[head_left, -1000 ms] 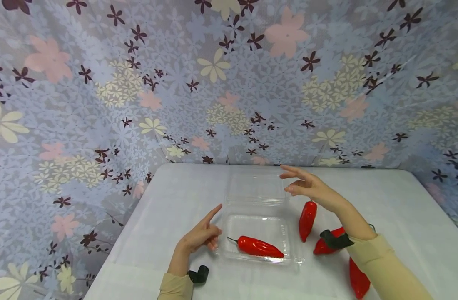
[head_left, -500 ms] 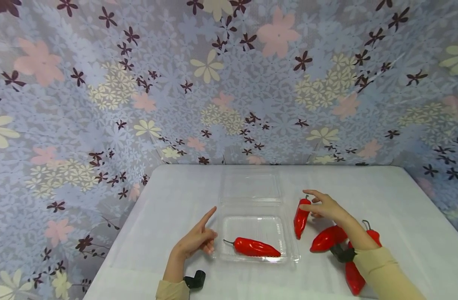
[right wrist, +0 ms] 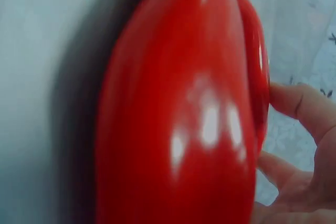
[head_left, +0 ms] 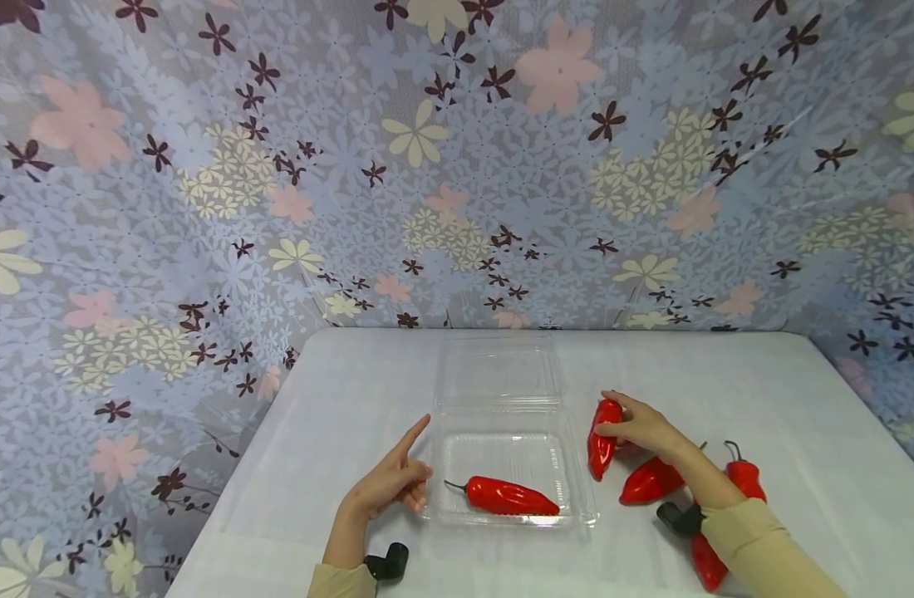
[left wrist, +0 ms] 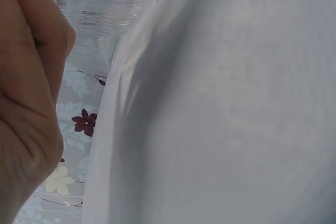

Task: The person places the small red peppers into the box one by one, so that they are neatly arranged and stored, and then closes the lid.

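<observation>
A clear plastic clamshell box point(head_left: 502, 448) lies open on the table, its lid point(head_left: 498, 374) folded back. Inside the base, along the near side, is a red chili pepper point(head_left: 509, 496) with a dark stem. The left hand point(head_left: 388, 482) is at the box's left edge, index finger straight, thumb and other curled fingers at the rim. Just right of the box, the right hand point(head_left: 636, 423) grips the upper part of another chili pepper point(head_left: 601, 453), thumb on its near face. In the right wrist view, fingertips point(right wrist: 286, 98) touch a chili pepper's side.
Two more red chili peppers lie under and beside the right forearm: one chili pepper point(head_left: 651, 482) near the wrist, another chili pepper point(head_left: 744, 475) farther right, partly hidden. The white table point(head_left: 337, 390) ends at a flowered cloth backdrop point(head_left: 352, 208).
The right hand has moved right and down from above the box lid to the chili pepper beside it and now grips it. The left hand stays at the box's left edge.
</observation>
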Demonstrator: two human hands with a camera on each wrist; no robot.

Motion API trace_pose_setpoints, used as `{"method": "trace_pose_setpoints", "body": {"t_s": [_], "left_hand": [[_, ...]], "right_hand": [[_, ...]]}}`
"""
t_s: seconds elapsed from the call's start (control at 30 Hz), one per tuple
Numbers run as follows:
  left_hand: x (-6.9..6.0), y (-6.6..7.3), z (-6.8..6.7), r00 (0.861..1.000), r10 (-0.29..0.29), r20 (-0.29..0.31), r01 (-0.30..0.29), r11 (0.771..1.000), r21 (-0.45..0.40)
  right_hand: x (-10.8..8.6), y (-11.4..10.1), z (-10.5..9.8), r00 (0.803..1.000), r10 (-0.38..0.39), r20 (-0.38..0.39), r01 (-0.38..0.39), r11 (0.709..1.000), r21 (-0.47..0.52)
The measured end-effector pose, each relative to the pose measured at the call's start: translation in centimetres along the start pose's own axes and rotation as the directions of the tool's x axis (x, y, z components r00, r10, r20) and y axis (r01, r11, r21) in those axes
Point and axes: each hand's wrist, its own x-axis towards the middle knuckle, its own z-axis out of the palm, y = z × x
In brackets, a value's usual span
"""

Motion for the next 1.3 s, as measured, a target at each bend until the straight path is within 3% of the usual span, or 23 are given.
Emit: {"method": "trace_pose_setpoints", "body": {"t_s": [0.27, 0.43, 0.6, 0.8, 1.0, 1.1, 1.3], "left_hand": [[0.1, 0.0, -0.1, 1.000, 0.007, 0.007, -0.007, 1.000, -0.006], [-0.1, 0.0, -0.1, 1.000, 0.012, 0.019, -0.012, 1.000, -0.011], [-0.3, -0.1, -0.1, 1.000, 0.012, 0.025, -0.012, 1.000, -0.004], [-0.3, -0.1, -0.3, 1.000, 0.011, 0.004, -0.011, 1.000, 0.002], [-0.2, 0.0, -0.3, 1.000, 0.006, 0.005, -0.006, 1.000, -0.007], [-0.1, 0.0, -0.2, 1.000, 0.010, 0.007, -0.010, 1.000, -0.010], [0.0, 0.0, 0.1, 1.000, 0.008, 0.007, -0.008, 1.000, -0.018]], "right_hand": [[0.2, -0.8, 1.2, 0.997, -0.036, -0.070, 0.030, 0.996, -0.081], [0.1, -0.5, 0.9, 0.995, -0.046, -0.087, 0.036, 0.994, -0.107], [-0.1, -1.2, -0.9, 0.986, -0.100, -0.132, 0.108, 0.993, 0.054], [-0.8, -3.3, -3.9, 0.941, -0.242, -0.238, 0.284, 0.945, 0.162], [-1.4, -5.4, -4.7, 0.905, -0.336, -0.260, 0.395, 0.892, 0.220], [-1.6, -6.5, -4.7, 0.890, -0.391, -0.235, 0.443, 0.862, 0.246], [-2.3, -8.5, -4.0, 0.862, -0.497, -0.102, 0.499, 0.794, 0.347]]}}
